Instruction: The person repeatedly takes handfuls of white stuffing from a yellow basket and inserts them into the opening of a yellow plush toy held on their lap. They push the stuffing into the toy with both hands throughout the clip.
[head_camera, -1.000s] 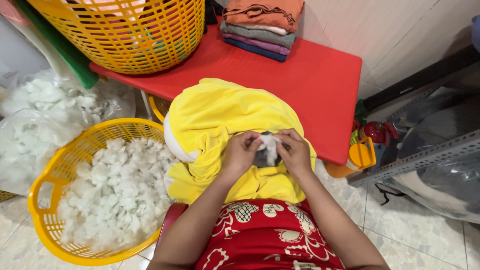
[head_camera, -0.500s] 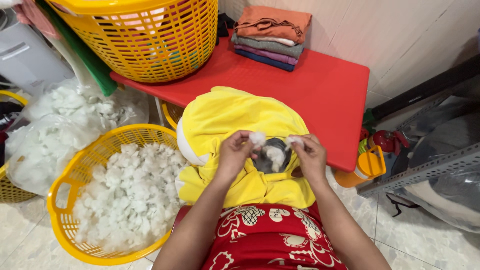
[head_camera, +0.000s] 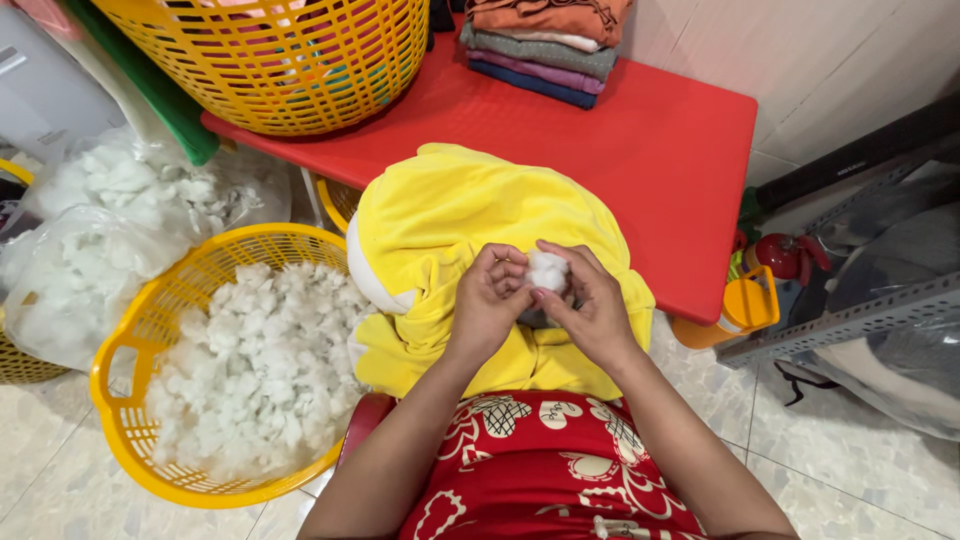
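Both grips pinch one small white fluffy stuffing tuft (head_camera: 547, 270): left hand (head_camera: 490, 305) at its 8 o'clock, right hand (head_camera: 590, 310) at 4, equally near. Tuft roundish, no clear long axis, sits atop yellow plush fabric cover (head_camera: 450, 220). Red plastic surface (head_camera: 650, 140) at 12; yellow plastic basket of white stuffing (head_camera: 130, 340) at 9; tiled floor (head_camera: 800, 480).

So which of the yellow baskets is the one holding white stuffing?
The low yellow basket on the floor, left of the person's knees, heaped with white stuffing. The tall basket on the red table holds coloured items instead.
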